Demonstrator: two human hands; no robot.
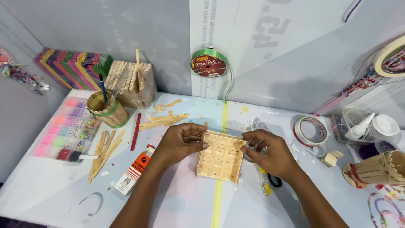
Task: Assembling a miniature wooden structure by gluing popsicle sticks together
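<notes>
Fingers of both hands grip a stick tray (220, 157) above the cluttered white table (177, 207).

A white bench (177, 207) fills the lower part of the view, its glossy surface crossed by a thin yellow-green stripe (218, 198) running from front to back. Behind it stand pale grey-white wall panels (143, 29) – smooth, slightly shiny sheeting with faint reversed lettering showing through – meeting at angles so that they enclose the bench on the left, back and right. The light is soft and even, with only gentle shadows – no window or floor shows.
</notes>
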